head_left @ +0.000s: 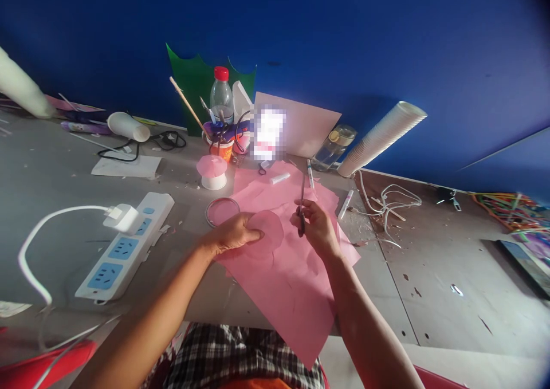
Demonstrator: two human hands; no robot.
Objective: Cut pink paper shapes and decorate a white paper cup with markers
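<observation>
**Pink round paper disc (271,233) in our left hand (235,233), dark-handled scissors (302,228) in our right hand (318,224)**

Left hand: gripping the disc near its left edge, thumb flat on top, fingers hidden below. Right hand: closed around the scissor handles, blades pointing away from us. They read as one thin line from this angle — can't tell whether they're parted. Scissors sit to the right of the disc, apart from it.

Disc is over a spread of overlapping pink paper sheets (296,297); can't tell if it touches them. One corner of the sheets hangs past the near edge of the grey tabletop (180,274), above our lap.

Just beyond the left hand: a round, thin-rimmed ring (222,199), pink showing inside it. Past that, an upside-down white paper cup (213,182) topped with a pink paper cap (212,165). A short white capped pen (280,178) lies on the far sheets; another white marker pen (345,204) lies right of them.

Further out — white power strip (148,220) at left, leaning stack of white paper cups (382,140) at far right.
</observation>
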